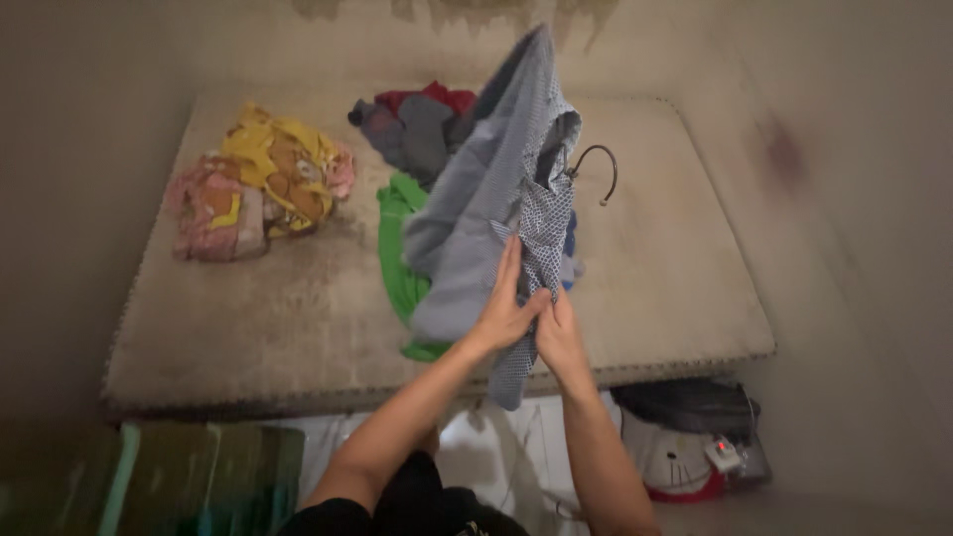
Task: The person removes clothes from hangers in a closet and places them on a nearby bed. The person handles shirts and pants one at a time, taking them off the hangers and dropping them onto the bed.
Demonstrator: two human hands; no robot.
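A blue-and-white checked shirt [496, 179] on a hanger is held up over the mattress [248, 328]; the hanger's metal hook [599, 164] sticks out to the right. My left hand [504, 308] grips the shirt's front near its lower part. Right beside it, my right hand [558, 333] pinches the same edge of the shirt. The two hands touch each other. A green garment [399, 253] lies on the mattress under the shirt.
A heap of yellow and pink clothes [260, 184] lies at the mattress's back left. Grey and red clothes [417, 124] are piled at the back middle. A white and red appliance with a dark lid [690, 437] stands on the floor at right. Walls close in on three sides.
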